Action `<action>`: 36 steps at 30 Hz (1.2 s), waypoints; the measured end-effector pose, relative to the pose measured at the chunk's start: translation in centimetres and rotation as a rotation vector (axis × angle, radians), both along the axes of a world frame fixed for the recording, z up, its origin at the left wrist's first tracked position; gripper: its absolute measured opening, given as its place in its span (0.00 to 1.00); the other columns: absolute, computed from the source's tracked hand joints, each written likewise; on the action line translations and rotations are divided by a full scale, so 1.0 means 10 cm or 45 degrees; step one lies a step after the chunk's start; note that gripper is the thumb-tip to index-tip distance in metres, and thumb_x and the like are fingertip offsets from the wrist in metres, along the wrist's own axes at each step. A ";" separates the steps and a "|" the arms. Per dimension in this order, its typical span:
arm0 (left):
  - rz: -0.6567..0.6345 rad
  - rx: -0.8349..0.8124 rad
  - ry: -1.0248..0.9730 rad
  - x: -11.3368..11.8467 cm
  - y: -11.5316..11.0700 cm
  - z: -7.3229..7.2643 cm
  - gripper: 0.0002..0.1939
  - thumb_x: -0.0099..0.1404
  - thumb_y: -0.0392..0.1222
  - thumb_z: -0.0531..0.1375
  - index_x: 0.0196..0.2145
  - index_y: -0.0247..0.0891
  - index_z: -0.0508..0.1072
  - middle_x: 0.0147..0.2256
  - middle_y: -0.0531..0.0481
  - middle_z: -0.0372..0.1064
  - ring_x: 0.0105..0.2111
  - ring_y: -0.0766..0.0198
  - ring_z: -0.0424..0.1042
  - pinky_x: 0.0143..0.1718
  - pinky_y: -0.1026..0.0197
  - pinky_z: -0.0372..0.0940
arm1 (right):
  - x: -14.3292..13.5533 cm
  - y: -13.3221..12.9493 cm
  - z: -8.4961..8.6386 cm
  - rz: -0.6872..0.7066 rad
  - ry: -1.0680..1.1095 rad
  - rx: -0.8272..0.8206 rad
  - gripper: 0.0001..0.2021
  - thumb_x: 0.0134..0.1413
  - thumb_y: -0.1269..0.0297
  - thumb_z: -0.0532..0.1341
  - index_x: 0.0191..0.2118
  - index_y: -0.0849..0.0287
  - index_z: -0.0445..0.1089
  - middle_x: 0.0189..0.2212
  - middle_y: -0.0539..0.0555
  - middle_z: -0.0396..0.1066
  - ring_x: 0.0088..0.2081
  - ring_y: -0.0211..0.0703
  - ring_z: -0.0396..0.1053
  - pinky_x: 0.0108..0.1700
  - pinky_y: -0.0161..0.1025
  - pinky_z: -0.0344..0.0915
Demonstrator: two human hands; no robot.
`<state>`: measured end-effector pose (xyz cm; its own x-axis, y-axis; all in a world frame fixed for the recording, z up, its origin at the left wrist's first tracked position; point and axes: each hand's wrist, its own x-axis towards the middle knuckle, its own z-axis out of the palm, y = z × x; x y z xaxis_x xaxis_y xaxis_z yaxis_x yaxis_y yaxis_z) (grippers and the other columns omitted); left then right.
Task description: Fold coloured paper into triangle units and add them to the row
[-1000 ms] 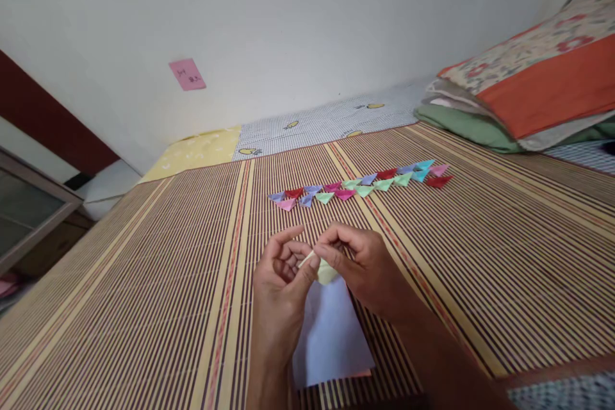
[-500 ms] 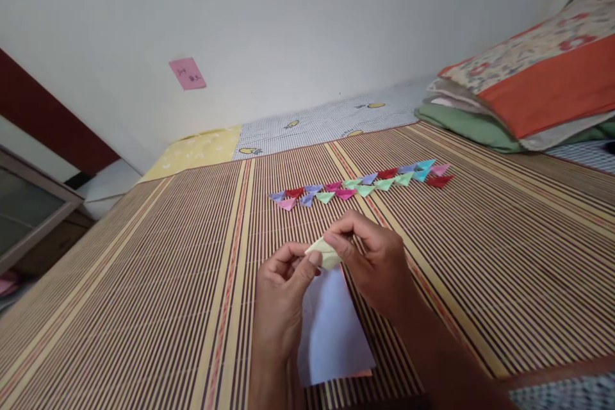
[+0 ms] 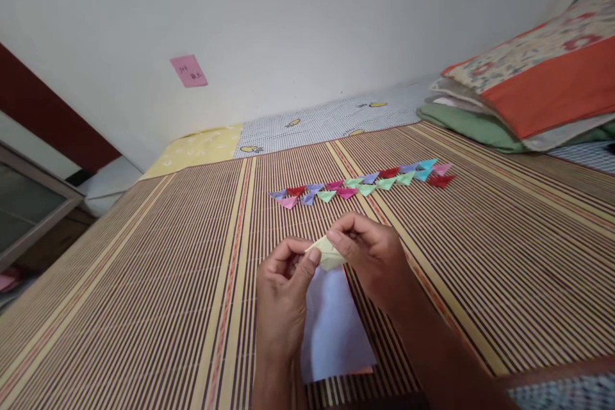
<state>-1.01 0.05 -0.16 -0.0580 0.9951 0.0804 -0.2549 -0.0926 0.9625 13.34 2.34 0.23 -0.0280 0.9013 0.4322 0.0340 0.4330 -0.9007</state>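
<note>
Between my two hands is a small piece of folded pale-yellow paper. My left hand pinches its left end between thumb and fingers. At the upper right end, my right hand grips it the same way. Below the hands a light-blue paper sheet lies on the striped mat, with an orange edge showing beneath it. Farther off, folded paper triangles in red, pink, green, blue and purple lie in two rows.
The striped bamboo mat covers the bed. A patterned sheet shows along the wall. Pillows over green cloth are stacked at the back right. A pink note hangs on the wall, and a glass-panelled cabinet stands at left.
Both hands keep their hold on the yellow paper. The right fingers have shifted slightly up and right along it, and more of its face shows. The view has moved a little.
</note>
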 end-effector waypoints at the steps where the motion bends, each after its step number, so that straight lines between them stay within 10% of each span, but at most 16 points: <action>1: -0.006 -0.012 0.003 0.00 0.00 0.00 0.07 0.62 0.43 0.69 0.31 0.37 0.78 0.28 0.54 0.73 0.30 0.69 0.69 0.34 0.68 0.63 | 0.00 0.00 0.00 -0.014 -0.005 0.002 0.08 0.63 0.64 0.61 0.31 0.58 0.70 0.24 0.47 0.68 0.26 0.36 0.65 0.31 0.35 0.63; 7: 0.055 -0.054 0.037 -0.01 0.02 -0.03 0.09 0.62 0.44 0.69 0.28 0.37 0.79 0.26 0.54 0.71 0.28 0.68 0.68 0.33 0.68 0.63 | -0.02 -0.02 0.01 -0.147 -0.171 0.177 0.08 0.62 0.68 0.62 0.30 0.59 0.70 0.26 0.47 0.69 0.29 0.36 0.66 0.33 0.36 0.61; 21: -0.190 -0.102 0.177 -0.05 0.03 0.00 0.10 0.60 0.44 0.69 0.28 0.35 0.78 0.26 0.52 0.73 0.28 0.67 0.68 0.31 0.67 0.62 | 0.08 0.03 -0.02 0.215 -0.136 -0.127 0.08 0.59 0.66 0.64 0.29 0.60 0.73 0.23 0.48 0.68 0.26 0.36 0.64 0.28 0.33 0.59; 36: 0.014 -0.087 0.143 -0.05 0.08 -0.09 0.09 0.59 0.44 0.70 0.29 0.35 0.78 0.25 0.53 0.73 0.26 0.68 0.67 0.29 0.68 0.61 | 0.18 0.04 -0.06 0.287 -0.384 -0.154 0.10 0.62 0.65 0.60 0.29 0.59 0.70 0.24 0.47 0.65 0.27 0.36 0.61 0.29 0.35 0.55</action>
